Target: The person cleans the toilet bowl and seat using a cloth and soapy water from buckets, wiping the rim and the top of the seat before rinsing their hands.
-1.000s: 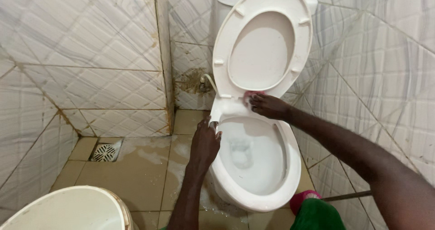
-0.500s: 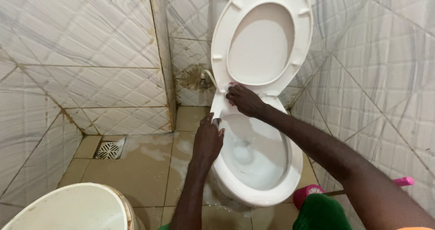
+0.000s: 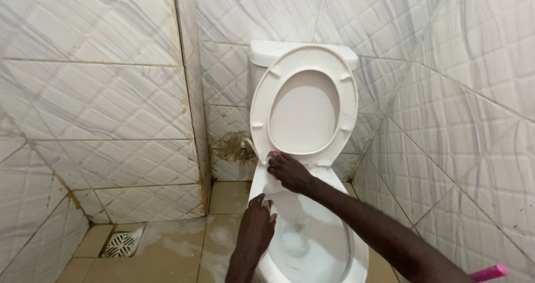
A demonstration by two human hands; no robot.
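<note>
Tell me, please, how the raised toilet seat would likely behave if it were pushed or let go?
The toilet seat looks like stiff moulded plastic, so it should not flex much. It stands nearly upright against the cistern, hinged at its base, so a forward push could probably swing it down onto the bowl. The right hand wipes beside the hinge; wet, glossy plastic there may be slippery.

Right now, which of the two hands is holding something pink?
The right hand, at the back of the toilet rim, holds a pink sponge; the left hand grips the side rim.
</note>
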